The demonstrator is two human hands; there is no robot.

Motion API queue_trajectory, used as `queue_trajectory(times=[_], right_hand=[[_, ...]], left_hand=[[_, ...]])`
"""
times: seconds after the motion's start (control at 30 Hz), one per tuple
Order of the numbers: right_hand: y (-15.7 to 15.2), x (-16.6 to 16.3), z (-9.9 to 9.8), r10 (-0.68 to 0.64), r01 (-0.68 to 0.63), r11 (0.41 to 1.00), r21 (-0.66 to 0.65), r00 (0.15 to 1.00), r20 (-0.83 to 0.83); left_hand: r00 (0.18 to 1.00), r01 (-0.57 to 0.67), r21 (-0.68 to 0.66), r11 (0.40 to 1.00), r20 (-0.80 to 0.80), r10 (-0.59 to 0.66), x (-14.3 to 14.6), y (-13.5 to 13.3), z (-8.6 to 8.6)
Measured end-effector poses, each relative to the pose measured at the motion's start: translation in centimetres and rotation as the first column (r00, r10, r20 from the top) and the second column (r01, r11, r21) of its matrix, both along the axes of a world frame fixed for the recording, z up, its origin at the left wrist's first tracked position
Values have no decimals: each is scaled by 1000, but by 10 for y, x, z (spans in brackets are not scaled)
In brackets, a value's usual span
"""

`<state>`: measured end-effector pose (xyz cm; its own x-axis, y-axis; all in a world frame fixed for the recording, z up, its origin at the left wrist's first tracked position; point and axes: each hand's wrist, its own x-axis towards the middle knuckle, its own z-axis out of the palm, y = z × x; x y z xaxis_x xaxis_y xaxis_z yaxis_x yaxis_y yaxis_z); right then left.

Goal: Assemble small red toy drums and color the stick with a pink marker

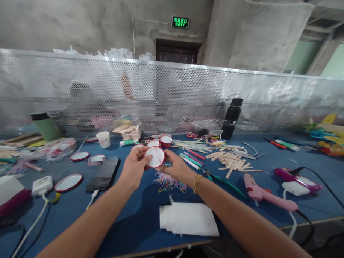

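A perforated screen [187, 79] crosses the frame behind the blue worktop [130, 220]. White sheets [192, 218] lie at lower centre, a pink glue gun [266, 195] at lower right, wooden sticks [232, 161] right of centre. At the frame's centre, the left hand [136, 164] and right hand [177, 168] both grip one red-rimmed disc [155, 157], left thumb on its face. Small coloured bands [169, 181] lie just below in the frame.
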<state>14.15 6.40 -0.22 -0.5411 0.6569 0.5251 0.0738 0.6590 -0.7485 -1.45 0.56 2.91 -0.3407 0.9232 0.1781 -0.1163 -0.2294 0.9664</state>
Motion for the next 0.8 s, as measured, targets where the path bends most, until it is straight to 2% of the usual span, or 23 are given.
queue_trajectory(times=[0.1, 0.2, 0.47, 0.63, 0.8], right_hand=[[-4, -3, -1, 79, -82, 995, 54, 995, 65], [-12, -4, 1, 48, -54, 993, 108, 997, 59], [-18, -9, 0, -16, 20, 999, 38, 996, -86], [-17, -8, 1, -53, 59, 996, 66, 995, -84], [-14, -7, -1, -41, 42, 999, 17, 998, -53]], left_hand=[[995, -99, 11, 995, 25, 98, -6, 4, 0], [991, -136, 54, 989, -7, 136, -10, 9, -2], [985, -174, 84, 981, 35, 171, -12, 10, -1], [985, -171, 131, 976, 13, 171, -12, 10, -1], [985, -172, 138, 975, 6, 172, -12, 12, -7]])
